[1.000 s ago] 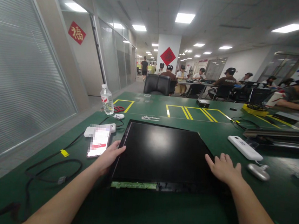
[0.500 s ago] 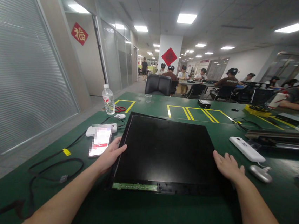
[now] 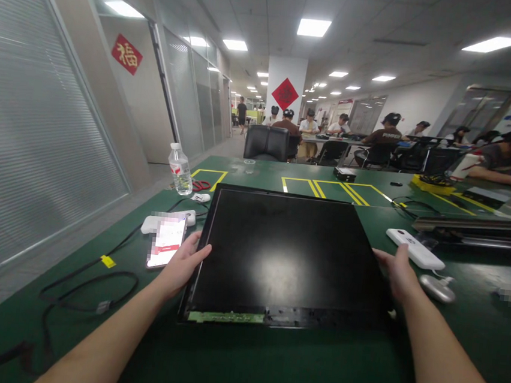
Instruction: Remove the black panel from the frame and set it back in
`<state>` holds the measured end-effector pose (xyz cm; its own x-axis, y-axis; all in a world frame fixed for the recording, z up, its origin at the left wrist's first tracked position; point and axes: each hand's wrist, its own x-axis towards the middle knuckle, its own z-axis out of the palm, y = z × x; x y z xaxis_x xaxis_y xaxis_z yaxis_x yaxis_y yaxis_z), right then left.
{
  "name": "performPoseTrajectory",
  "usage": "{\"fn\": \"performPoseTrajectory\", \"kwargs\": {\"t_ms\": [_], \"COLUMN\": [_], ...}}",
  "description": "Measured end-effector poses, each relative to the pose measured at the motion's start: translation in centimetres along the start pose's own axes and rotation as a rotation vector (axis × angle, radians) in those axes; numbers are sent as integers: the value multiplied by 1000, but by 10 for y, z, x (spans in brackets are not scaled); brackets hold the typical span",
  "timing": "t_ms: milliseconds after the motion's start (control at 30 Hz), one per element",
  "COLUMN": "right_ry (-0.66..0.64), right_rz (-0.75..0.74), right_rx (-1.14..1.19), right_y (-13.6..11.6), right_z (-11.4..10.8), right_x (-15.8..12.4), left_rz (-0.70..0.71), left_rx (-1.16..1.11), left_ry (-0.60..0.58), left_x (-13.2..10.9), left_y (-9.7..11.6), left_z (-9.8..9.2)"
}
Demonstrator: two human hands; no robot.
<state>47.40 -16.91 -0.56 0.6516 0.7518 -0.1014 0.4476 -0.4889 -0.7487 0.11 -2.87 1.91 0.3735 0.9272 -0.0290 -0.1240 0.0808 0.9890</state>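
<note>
A black display panel (image 3: pixel 272 247) lies before me, face up and tilted a little, above the green table. Along its near edge runs a strip of green circuit board (image 3: pixel 225 317). My left hand (image 3: pixel 185 263) grips the panel's left side, thumb on the front rim and the other fingers partly behind the edge. At the right side, my right hand (image 3: pixel 399 274) is closed around the edge with its thumb pointing up; most of its fingers are hidden behind the panel. A lit smartphone (image 3: pixel 166 244) lies just beyond my left hand.
On the left stand a water bottle (image 3: pixel 180 169), red-handled scissors (image 3: pixel 200 185) and a loose black cable (image 3: pixel 86 304). To the right lie a white power bank (image 3: pixel 415 249), a silver mouse-shaped device (image 3: pixel 436 288) and long black bars (image 3: pixel 481 237). Several people sit farther back.
My right hand has shifted from lying over the panel's right edge to gripping its side, thumb raised. The panel's far edge has risen slightly. My left hand keeps its hold.
</note>
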Motion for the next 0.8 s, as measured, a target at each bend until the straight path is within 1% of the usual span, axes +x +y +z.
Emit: {"fn": "performPoseTrajectory", "kwargs": {"t_ms": [100,167,233,367,467,533,667,733,800], "right_ry": [-116,-155,-165,-142,-120,-80,8,8,-3], "right_rz": [59,78,89,120,158,222,323,333,338], "right_rx": [242,311,336,342,456,561,669,684,689], "right_y": [-9,-13,-14,-15,-15,-17,-21,-22,-23], "right_z": [-4,-5,-5,-1,4,7,13,15,17], "right_x": [-8,-12,-13,-13,-12,-13,-15,-16,-16], "left_rz": [-8,-14,-23,-49,-70,-78,-123,-161,-191], "left_rx": [-13,-16,-25,-67,-89,-100,-142,-181,-232], "left_ry": [-2,-5,-6,3,13,32,101,147,168], "left_x": [-1,-2,-2,0,1,2,5,6,8], "left_y": [2,2,2,-1,-3,-4,-8,-10,-12], "left_z": [2,2,3,1,-1,-1,-3,-5,-6]}}
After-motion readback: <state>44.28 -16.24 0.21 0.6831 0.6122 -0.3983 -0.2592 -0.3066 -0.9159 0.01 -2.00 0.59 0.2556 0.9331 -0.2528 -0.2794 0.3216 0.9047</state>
